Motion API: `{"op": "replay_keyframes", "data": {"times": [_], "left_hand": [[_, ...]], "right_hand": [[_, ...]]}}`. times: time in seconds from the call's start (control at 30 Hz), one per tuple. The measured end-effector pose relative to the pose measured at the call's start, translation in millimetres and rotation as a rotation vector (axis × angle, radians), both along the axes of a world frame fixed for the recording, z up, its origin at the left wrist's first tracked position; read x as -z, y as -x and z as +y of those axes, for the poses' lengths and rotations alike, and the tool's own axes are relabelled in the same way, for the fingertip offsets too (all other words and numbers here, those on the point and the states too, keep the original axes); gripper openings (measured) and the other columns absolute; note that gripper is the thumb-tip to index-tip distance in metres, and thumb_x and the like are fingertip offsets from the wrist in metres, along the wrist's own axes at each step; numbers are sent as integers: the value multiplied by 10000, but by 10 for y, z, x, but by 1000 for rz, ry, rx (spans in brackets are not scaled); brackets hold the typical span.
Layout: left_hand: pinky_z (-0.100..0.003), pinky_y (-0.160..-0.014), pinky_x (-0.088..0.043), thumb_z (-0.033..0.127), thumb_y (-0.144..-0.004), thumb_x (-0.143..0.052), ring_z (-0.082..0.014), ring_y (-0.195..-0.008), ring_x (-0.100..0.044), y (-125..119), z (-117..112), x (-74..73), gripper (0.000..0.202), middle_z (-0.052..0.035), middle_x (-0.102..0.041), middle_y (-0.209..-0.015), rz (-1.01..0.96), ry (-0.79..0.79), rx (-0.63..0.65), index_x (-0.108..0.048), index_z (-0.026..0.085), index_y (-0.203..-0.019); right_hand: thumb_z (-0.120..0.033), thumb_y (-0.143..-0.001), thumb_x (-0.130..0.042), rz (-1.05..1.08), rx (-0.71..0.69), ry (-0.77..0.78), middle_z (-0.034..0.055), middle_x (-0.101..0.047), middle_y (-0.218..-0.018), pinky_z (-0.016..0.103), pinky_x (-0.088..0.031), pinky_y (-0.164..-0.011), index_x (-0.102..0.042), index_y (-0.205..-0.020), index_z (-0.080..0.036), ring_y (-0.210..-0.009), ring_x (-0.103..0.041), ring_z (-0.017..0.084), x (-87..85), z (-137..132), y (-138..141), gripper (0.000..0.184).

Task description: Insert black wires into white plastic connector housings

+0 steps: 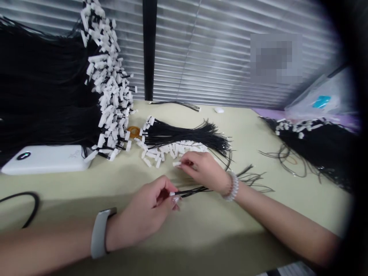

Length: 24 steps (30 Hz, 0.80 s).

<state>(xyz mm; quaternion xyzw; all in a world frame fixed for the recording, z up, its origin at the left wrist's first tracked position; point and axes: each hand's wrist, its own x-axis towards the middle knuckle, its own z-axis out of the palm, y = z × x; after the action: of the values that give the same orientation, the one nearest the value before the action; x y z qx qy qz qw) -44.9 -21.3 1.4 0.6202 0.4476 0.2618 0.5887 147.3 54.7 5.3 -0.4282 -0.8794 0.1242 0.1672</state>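
Observation:
My left hand [149,209] is closed in a pinch on the end of a thin bunch of black wires [192,191] that runs right across the table. My right hand [202,168] is closed on a small white connector [176,163] at the edge of a loose pile of white connectors [161,151]. Just behind that pile lies a fanned bundle of black wires [184,134]. A grey band sits on my left wrist, a white beaded bracelet on my right.
A big heap of black wires with white connectors [107,96] fills the left. A white power bank [46,158] and a black cable [28,209] lie at front left. More wires [313,147] and plastic bags [322,101] are at right. Blinds stand behind the beige table [218,230].

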Motion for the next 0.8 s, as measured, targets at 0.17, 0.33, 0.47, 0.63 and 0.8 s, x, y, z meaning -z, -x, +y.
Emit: {"op": "replay_keyframes", "data": {"times": [0.17, 0.33, 0.47, 0.63, 0.8], "left_hand": [[-251, -589, -426, 304, -863, -405, -121, -650, -525, 13, 6, -20, 110, 13, -589, -750, 52, -45, 17, -457, 210, -843], [-240, -564, -411, 302, -863, -405, -116, -604, -514, 22, -1, -52, 109, 32, -557, -651, 90, -77, 11, -447, 212, -819], [-237, -562, -408, 343, -849, -439, -114, -615, -504, 16, -25, -76, 136, 26, -564, -672, 149, -130, 34, -466, 211, -836], [-222, -558, -409, 347, -846, -454, -105, -632, -490, 14, -38, -53, 150, 23, -548, -703, 128, -141, 50, -443, 203, -809], [-224, -582, -432, 324, -849, -452, -105, -652, -498, -1, -29, -26, 128, 19, -538, -717, 121, -144, 64, -455, 200, -821]], "right_hand": [[-230, -851, -482, 458, -77, 288, -4, -552, -754, 202, -410, -583, -471, -1130, -177, -637, -481, 74, -109, -290, -38, 284], [-157, -823, -514, 732, -162, 360, 29, -586, -841, 241, -452, -700, -619, -975, -188, -772, -539, 96, -187, -443, 44, 187], [-204, -757, -612, 932, 15, 504, 41, -624, -839, 257, -479, -705, -615, -848, -151, -780, -580, 117, -175, -497, 93, 105], [-195, -736, -622, 801, -101, 461, 55, -624, -788, 258, -479, -642, -618, -779, -117, -714, -583, 122, -164, -559, 78, 89], [-152, -767, -546, 476, -158, 158, 25, -579, -763, 246, -437, -652, -581, -962, -123, -699, -519, 101, -203, -580, 24, 200]]}}
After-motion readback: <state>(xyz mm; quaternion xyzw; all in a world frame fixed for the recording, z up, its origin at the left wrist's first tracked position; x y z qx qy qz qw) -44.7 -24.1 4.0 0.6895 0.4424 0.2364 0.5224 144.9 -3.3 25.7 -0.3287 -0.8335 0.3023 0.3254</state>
